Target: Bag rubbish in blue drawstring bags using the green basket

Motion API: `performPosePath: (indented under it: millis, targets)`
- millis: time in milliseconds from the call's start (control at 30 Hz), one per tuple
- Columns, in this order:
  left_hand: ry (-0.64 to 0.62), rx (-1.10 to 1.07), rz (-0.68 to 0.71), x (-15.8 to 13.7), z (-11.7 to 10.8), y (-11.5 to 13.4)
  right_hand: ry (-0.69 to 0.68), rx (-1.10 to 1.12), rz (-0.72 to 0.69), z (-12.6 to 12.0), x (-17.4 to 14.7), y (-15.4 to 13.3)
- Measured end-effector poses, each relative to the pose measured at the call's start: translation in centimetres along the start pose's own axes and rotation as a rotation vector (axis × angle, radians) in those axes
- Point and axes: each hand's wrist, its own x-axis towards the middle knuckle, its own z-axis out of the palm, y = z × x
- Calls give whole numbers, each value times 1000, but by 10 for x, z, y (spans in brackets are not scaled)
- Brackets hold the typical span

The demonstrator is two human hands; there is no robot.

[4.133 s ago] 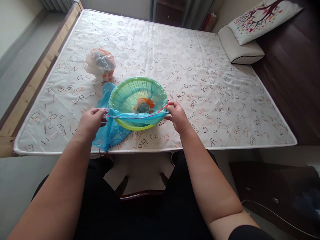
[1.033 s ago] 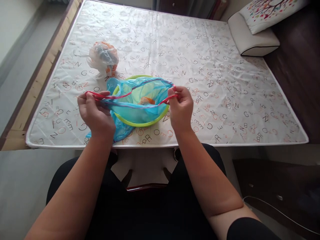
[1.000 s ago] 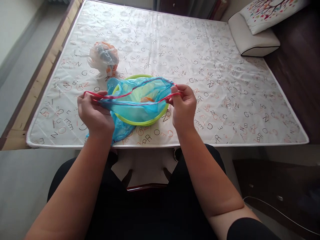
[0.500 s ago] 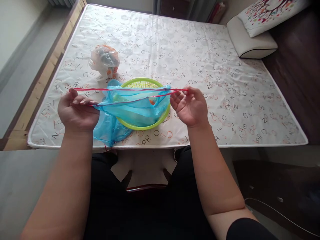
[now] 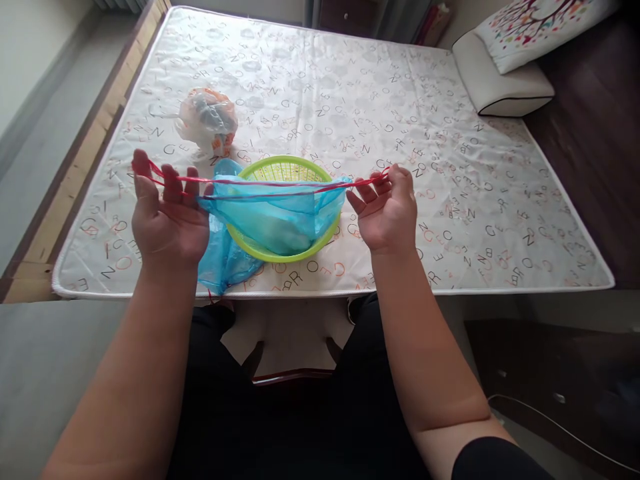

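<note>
Between my hands a blue drawstring bag (image 5: 265, 217) hangs by its red drawstring (image 5: 367, 181), its mouth stretched into a narrow slit. My left hand (image 5: 167, 213) has the string looped around its fingers, which are partly spread, with the palm up. The string's other end is pinched between thumb and fingertips of my right hand (image 5: 387, 210). Below and behind the bag sits a green plastic basket (image 5: 285, 162); the bag hides much of its inside. Something pale shows through the bag's film. Another piece of blue plastic (image 5: 227, 260) lies left of the basket.
A crumpled clear and orange plastic bag (image 5: 207, 120) lies beyond the basket on the letter-printed mattress (image 5: 475, 200). A cream bolster (image 5: 500, 77) and a tree-print pillow (image 5: 540, 30) are at the far right. The mattress's near edge runs close to my legs.
My left hand has turned and its fingers have spread inside the red string loop. My right hand has shifted slightly right, and the bag's mouth has become narrower.
</note>
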Motion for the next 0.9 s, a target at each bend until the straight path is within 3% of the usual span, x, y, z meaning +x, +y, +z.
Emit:
performPosePath:
  millis: [133,267,433,567,633,800,900]
  targets:
    - [-12,158,116,-8,14,-6,34,-28,-49,11,-8,-1]
    - [-171,323,205,-37,36,-17,-113,-118,-87,31,-24,-3]
    - [-303,403,100,-78,64,-33,-383,-353,28,53,-50,0]
    - [-429,432,-8,-88,65,-46,-548,-635,-95,54,-56,12]
    - [-409,458,-15,-87,62,-52,-539,-677,-121,53,-56,19]
    - [-242,393,-36,-85,59,-65,-404,-479,99,53,-55,33]
    - [-330,373,-86,-86,61,-62,-330,-439,90,53,-55,42]
